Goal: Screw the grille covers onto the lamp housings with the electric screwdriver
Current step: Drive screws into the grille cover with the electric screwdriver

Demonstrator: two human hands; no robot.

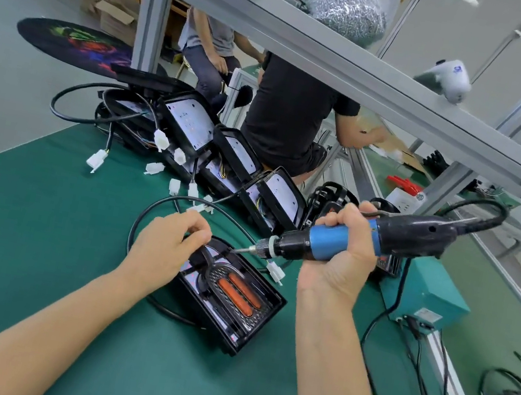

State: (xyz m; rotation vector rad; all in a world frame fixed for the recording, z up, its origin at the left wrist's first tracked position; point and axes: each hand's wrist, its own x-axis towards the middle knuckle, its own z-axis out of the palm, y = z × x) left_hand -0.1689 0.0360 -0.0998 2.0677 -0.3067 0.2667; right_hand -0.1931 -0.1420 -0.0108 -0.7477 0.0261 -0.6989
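Your right hand wraps the blue barrel of the electric screwdriver, fingers curled tight, bit angled down-left onto the far end of the grille cover. Your left hand pinches thumb and fingertips at that same far end, just left of the bit — whether it has a screw or only steadies the cover, can't tell. The cover sits in the open lamp housing, centre of the green mat, two orange strips showing thru the mesh.

To do it well, I'd say: bring the driver more upright over the hole before triggering, keep the cover seated w/ the left hand, clear fingertips off the bit.

Beyond, a row of unfinished housings w/ white connectors and black cable — two seated workers at far benches, an aluminium frame rail overhead, a teal power box right.
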